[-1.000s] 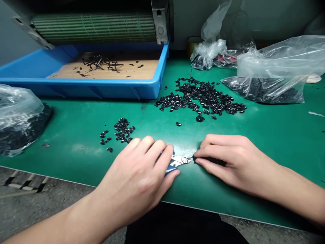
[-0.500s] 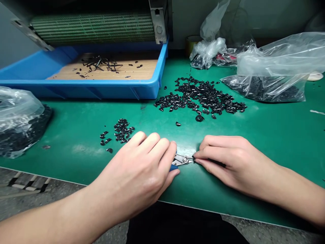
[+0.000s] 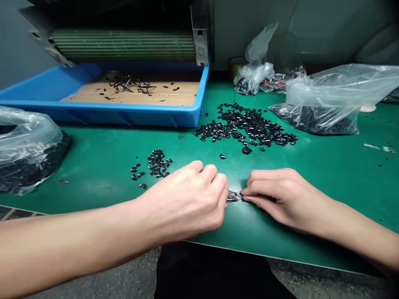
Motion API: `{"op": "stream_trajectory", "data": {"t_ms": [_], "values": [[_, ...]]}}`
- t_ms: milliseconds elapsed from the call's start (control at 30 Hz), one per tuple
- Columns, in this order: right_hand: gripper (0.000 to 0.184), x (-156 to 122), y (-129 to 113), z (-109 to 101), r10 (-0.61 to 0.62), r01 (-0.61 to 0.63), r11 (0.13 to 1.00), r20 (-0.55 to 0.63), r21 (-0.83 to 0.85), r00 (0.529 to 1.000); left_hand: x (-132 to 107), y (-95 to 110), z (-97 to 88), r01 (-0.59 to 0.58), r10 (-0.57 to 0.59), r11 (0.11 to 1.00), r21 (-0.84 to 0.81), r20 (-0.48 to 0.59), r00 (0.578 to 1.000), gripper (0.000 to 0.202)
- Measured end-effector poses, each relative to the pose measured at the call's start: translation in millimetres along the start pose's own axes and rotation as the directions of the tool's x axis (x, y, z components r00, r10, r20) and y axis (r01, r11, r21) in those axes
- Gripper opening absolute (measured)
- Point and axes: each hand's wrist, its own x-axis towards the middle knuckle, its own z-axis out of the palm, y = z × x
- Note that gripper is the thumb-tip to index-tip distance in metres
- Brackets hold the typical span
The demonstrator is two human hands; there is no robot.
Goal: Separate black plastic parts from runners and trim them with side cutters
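Observation:
My left hand [image 3: 193, 201] is wrapped round a small pair of nippers [image 3: 233, 196]. Only their metal head shows past my knuckles; the handles are hidden by my fingers. The jaws point right and meet the fingertips of my right hand [image 3: 277, 195]. Thumb and fingers there pinch a tiny black plastic piece [image 3: 242, 193], mostly covered by the fingertips. Beyond my hands lies a large heap of glossy black curved pieces [image 3: 252, 124]. A smaller group of similar pieces [image 3: 158, 162] sits just past my left wrist. One lone black piece [image 3: 222, 156] rests between the two.
A blue tray [image 3: 124, 114] with black scraps on cardboard stands at the back left, under a machine with a green roller [image 3: 124, 45]. Plastic bags of black pieces lie at left [image 3: 28, 153] and right [image 3: 324, 104]. The green table's front edge runs close to my body.
My left hand has rolled over and closed tighter, so the blue handles no longer show. The nippers' tips remain at my right fingertips. The camera view has shifted a little.

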Motion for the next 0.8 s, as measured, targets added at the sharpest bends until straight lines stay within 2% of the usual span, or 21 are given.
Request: {"op": "stream_trajectory", "data": {"t_ms": [67, 133, 200, 267, 300, 367, 533, 800], "values": [[0.018, 11, 0, -8, 0.024, -0.029, 0.998, 0.095, 0.053, 0.995, -2, 2, 2.7, -0.004, 0.004, 1.000, 0.005, -0.027, 1.000, 0.019], [0.015, 28, 2, -11, 0.082, -0.087, 0.995, 0.101, 0.049, 0.992, -5, 4, 5.7, 0.020, -0.021, 1.000, -0.008, -0.044, 0.999, 0.021], [0.013, 47, 6, -7, 0.149, -0.150, 0.989, -0.047, -0.019, 0.988, -12, 5, 8.7, 0.074, -0.076, 0.997, -0.035, -0.060, 0.995, 0.024], [0.017, 65, 11, 3, 0.141, -0.168, 0.978, -0.207, -0.122, 0.968, -21, 4, 11.2, 0.151, -0.157, 0.986, -0.076, -0.079, 0.984, 0.028], [0.017, 72, 14, 8, 0.114, -0.156, 0.973, -0.235, -0.170, 0.965, -27, 3, 12.2, 0.198, -0.206, 0.975, -0.096, -0.082, 0.975, 0.029], [0.013, 78, 19, 16, 0.067, -0.119, 0.965, -0.219, -0.233, 0.973, -37, -1, 13.8, 0.290, -0.300, 0.949, -0.121, -0.074, 0.951, 0.029], [0.012, 63, 19, 16, 0.014, -0.057, 0.968, -0.174, -0.245, 0.985, -47, -10, 20.5, 0.399, -0.406, 0.908, -0.130, -0.029, 0.913, 0.030], [0.017, 40, 14, 15, -0.135, 0.094, 0.964, -0.153, -0.249, 0.979, -33, -12, 30.7, 0.411, -0.414, 0.896, -0.170, 0.024, 0.910, 0.035]]}}
